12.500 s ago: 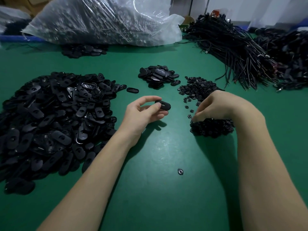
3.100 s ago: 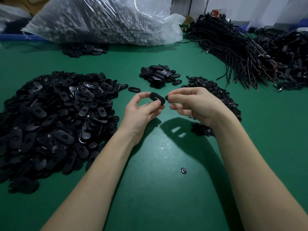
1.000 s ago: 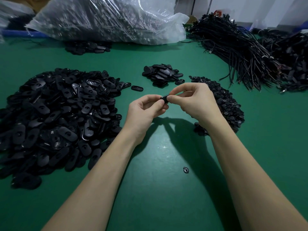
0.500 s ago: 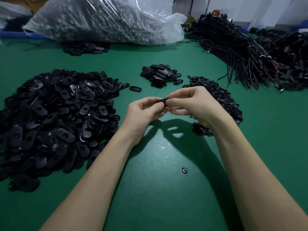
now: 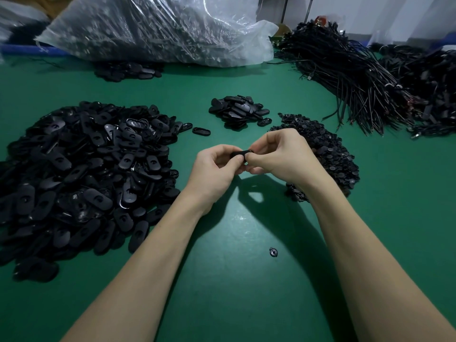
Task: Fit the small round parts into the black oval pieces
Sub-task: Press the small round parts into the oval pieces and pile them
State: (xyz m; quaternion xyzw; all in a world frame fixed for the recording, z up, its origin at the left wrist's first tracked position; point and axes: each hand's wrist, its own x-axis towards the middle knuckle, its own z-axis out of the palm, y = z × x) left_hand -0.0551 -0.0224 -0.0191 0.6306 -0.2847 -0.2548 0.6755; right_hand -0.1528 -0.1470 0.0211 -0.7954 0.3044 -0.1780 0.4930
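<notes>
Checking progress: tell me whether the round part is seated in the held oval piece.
Cannot tell. Both the left hand and right hand pinch the oval piece, fingers covering its middle.

A black oval piece [image 5: 240, 153] is held edge-on above the table's middle, mostly hidden by fingers. A big heap of oval pieces [image 5: 84, 169] lies on the left, a small pile [image 5: 238, 111] far centre. The heap of small round parts [image 5: 325, 149] lies right; one stray round part [image 5: 273, 252] sits nearer.
</notes>
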